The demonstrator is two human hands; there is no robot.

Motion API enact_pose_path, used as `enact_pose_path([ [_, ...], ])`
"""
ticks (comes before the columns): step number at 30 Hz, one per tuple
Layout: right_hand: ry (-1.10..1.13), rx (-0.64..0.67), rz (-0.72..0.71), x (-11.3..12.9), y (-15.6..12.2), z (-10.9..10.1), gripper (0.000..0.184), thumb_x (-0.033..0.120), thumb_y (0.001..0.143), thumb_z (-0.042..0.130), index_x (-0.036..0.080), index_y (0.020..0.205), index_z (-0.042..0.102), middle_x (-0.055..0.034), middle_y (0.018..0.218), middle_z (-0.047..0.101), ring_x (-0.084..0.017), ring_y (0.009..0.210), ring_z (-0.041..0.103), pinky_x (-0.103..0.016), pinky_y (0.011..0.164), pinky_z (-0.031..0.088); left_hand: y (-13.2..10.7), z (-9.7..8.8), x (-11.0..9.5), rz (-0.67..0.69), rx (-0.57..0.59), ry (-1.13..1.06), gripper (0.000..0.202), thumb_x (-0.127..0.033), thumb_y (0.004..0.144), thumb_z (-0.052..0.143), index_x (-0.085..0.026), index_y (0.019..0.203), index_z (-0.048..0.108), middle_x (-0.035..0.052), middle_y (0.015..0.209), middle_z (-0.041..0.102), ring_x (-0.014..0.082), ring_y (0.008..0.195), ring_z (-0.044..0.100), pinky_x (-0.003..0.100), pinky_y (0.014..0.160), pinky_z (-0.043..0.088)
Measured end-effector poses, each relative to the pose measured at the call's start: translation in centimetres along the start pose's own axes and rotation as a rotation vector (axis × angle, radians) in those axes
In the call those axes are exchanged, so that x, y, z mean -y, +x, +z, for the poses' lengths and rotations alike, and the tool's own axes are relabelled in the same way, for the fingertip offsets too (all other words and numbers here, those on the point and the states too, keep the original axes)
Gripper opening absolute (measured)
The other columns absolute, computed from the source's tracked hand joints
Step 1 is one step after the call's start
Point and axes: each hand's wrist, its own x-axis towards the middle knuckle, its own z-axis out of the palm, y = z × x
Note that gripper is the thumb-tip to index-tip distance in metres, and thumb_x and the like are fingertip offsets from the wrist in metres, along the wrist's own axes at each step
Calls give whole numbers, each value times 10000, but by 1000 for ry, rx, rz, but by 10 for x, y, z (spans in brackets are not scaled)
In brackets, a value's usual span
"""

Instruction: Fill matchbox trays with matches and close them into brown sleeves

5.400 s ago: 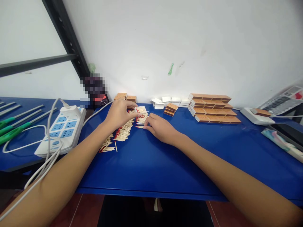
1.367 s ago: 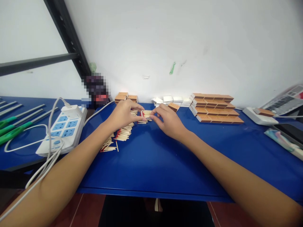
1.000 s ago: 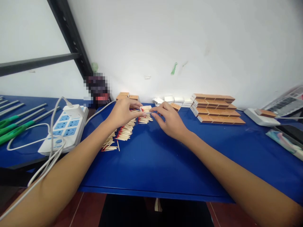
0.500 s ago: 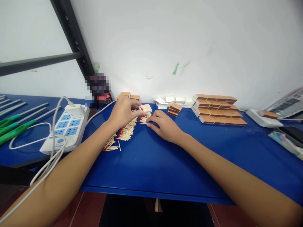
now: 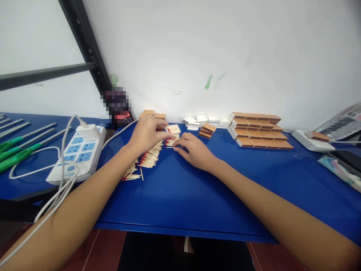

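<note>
A long spread of red-tipped matches [image 5: 148, 158] lies on the blue table [image 5: 183, 195]. My left hand [image 5: 146, 133] holds a small white matchbox tray [image 5: 173, 129] with matches in it, pinched between thumb and fingers just above the pile. My right hand [image 5: 193, 150] rests on the table beside the pile's far end, its fingers curled and pinching at loose matches [image 5: 170, 143] below the tray. What the fingertips hold is too small to see.
Stacked brown matchbox sleeves [image 5: 258, 130] sit at the back right, white trays [image 5: 205, 119] and a few brown boxes [image 5: 207, 130] by the wall. A white power strip [image 5: 79, 152] with cables lies left, green-handled tools [image 5: 17, 150] beyond. A phone [image 5: 345, 158] lies far right.
My right hand came down from the tray to the loose matches on the table, then stayed there. My left hand keeps holding the tray in about the same place.
</note>
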Motion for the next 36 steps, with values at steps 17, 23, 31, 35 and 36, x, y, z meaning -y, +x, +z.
enact_pose_path([
  [17,63,70,57,4,4,-2,109,140,1021,576,185,956,651,-63,943,601,-222,910,560,-356,845,451,0,-1,-2,-5,26,27,280,-407,805,931,-229,991,823,60,982,827,257,930,763,393,873,594],
  [23,45,63,42,1,-1,-14,108,174,1047,553,198,994,644,-72,991,602,-231,940,560,-368,867,460,0,-1,-2,-23,69,48,266,-375,799,926,-225,995,829,71,971,828,283,945,768,406,857,585],
  [31,127,189,-6,3,-3,-20,123,163,1031,591,220,1062,695,-75,1041,579,-233,997,566,-360,882,483,0,0,1,-20,88,57,288,-363,800,925,-221,1034,835,81,1004,833,289,962,768,404,860,578],
  [35,85,204,25,4,-2,-17,107,172,1042,571,192,982,658,-82,1021,599,-232,971,566,-353,852,472,0,-1,0,1,84,90,266,-347,802,923,-225,1021,832,71,987,833,283,945,756,402,855,564],
  [36,69,202,19,4,-3,-17,113,175,1046,561,189,979,650,-85,1020,606,-235,968,566,-358,853,470,0,-1,0,3,87,98,260,-349,808,919,-223,1016,830,70,987,834,280,942,755,398,848,560],
])
